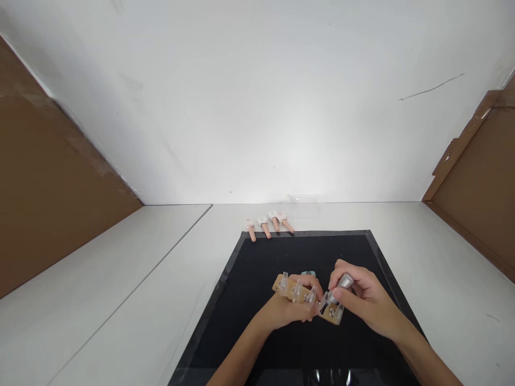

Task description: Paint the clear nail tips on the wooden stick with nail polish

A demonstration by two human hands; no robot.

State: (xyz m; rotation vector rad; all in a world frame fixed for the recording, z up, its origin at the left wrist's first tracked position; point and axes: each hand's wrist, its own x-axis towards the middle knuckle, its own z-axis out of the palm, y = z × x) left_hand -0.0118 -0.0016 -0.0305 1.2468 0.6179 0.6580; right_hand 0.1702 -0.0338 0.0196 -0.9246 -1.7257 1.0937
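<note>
My left hand [292, 311] is closed around a tan, wood-coloured strip [332, 314] and holds it above the black mat. Several clear plastic upright pieces [296, 290] stand along this strip, and its right end shows a round metal spot. At that end, my right hand [364, 295] pinches a silver metal cylinder [345, 281] between thumb and fingers. The cylinder's lower tip is at the clear parts of the strip; whether it is joined to them I cannot tell. Behind my left fingers a small pale-blue piece [309, 273] partly shows.
The black mat [249, 279] has taped edges and lies on a white table [161, 279]. Several small pink rods with white tops [265, 229] lie at its far edge. Brown boards [52, 177] stand at both sides, a white wall [265, 107] behind.
</note>
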